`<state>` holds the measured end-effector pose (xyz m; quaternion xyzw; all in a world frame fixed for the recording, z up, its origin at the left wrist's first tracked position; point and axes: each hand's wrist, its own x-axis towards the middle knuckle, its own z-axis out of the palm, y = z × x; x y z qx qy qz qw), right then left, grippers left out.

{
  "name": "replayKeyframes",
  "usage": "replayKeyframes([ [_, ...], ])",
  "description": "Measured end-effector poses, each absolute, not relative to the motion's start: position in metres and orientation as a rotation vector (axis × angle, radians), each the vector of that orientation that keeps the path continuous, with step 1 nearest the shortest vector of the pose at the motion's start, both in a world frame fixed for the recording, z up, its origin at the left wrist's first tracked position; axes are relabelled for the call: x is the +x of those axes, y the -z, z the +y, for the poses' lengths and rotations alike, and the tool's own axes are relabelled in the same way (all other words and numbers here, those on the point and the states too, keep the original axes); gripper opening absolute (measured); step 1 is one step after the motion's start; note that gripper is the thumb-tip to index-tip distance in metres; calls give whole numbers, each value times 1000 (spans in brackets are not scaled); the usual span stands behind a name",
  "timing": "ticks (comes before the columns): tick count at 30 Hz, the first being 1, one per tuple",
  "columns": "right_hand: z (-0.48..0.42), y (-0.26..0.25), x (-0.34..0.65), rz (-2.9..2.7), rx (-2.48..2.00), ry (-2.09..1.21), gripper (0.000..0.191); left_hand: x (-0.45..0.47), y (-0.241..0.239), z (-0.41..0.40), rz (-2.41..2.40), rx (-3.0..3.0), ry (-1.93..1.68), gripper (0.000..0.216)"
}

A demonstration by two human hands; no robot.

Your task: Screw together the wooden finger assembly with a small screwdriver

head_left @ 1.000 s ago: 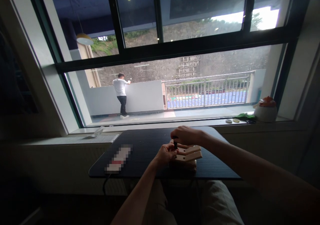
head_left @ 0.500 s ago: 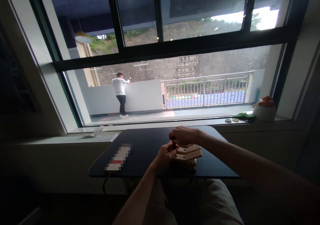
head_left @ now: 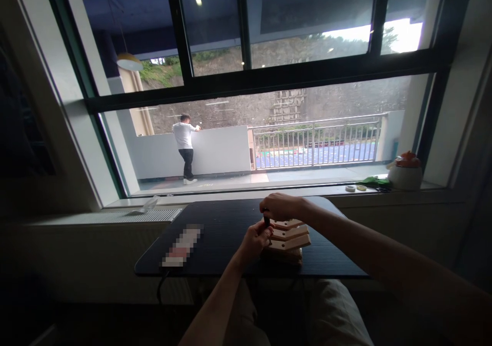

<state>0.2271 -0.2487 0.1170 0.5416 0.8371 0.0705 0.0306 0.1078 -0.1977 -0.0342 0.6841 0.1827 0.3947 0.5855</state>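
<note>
My right hand (head_left: 282,206) is closed from above on the top of a dark, upright, screwdriver-like tool (head_left: 266,221). Just below it, my left hand (head_left: 255,238) pinches close to the tool's lower end, at the left end of the pale wooden pieces. Its fingertips cover what they grip. The angled wooden pieces (head_left: 295,241) have dark round holes and lie in a row, one behind another. Under them sits a brown block or stack (head_left: 288,257), partly in shadow.
The dark table (head_left: 223,253) stands against a window sill. A blurred-out white and red object (head_left: 181,246) lies on its left, with a dark cable (head_left: 159,287) hanging off the edge. Rolls of tape (head_left: 350,188) and a white pot (head_left: 405,174) stand on the sill. A person (head_left: 185,146) is outside.
The view has shifted slightly. My right hand sits a little higher over my left, so more of the dark tool shows between them. The wooden pieces stay in place.
</note>
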Motion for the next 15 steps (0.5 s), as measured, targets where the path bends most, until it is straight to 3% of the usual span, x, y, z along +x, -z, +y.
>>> replayKeyframes([
  [9, -253, -105, 224, 2553, 1861, -312, 32, 105, 32, -204, 419, 1668, -916, 32],
  [15, -255, -115, 229, 2606, 1700, -202, 26, 104, 25, -207, 433, 1827, -933, 28],
])
